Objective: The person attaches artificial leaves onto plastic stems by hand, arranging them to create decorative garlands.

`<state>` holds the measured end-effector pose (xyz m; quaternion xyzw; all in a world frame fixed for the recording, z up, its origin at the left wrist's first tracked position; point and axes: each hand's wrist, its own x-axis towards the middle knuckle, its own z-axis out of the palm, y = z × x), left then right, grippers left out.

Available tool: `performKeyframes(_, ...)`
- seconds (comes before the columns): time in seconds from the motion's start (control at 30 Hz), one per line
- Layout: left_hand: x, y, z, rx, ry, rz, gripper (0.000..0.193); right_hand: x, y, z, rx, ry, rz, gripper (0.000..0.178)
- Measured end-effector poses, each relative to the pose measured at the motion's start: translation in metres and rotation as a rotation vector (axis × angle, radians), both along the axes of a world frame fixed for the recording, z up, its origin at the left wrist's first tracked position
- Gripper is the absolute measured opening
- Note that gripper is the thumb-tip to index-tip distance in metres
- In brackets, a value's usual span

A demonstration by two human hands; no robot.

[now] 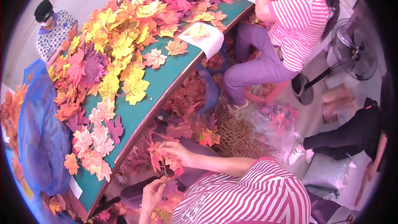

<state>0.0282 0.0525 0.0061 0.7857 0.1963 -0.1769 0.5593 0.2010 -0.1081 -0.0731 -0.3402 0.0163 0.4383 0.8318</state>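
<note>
The right hand (177,151) has its fingers bent inward with little gap between them, grasping a leaf spray (155,159) near its upper part; the left hand (152,191), lower down, pinches the end of the thin stem between thumb and fingertips. The spray looks red to orange-red, its leaves flat, pointed and lobed like maple, spreading to both sides of a slim brownish stem; exactly how leaf and stem join is too small to tell. It lies between the two hands, its leaves just below and beside the right fingers and its stem running down to the left fingertips, just off the edge of the green table (166,71), beside a heap of brown twigs (236,135).
</note>
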Motion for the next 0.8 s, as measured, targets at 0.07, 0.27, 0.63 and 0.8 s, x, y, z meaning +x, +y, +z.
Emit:
performKeyframes(0.07, -0.002, 0.0, -0.003, -0.018, -0.014, 0.005, 0.017, 0.0, -0.001, -0.001, 0.004, 0.004, 0.003, 0.007)
performKeyframes(0.27, -0.012, 0.0, -0.009, -0.048, 0.016, 0.011, 0.017, -0.008, -0.004, 0.001, 0.012, 0.019, -0.011, 0.007)
performKeyframes(0.63, -0.005, 0.008, 0.018, 0.084, -0.148, -0.04, 0.023, 0.019, -0.007, 0.011, -0.221, -0.181, 0.083, 0.008)
performKeyframes(0.8, -0.012, 0.019, 0.006, 0.056, -0.11, 0.019, 0.024, 0.023, -0.009, -0.024, -0.11, -0.02, 0.192, 0.012)
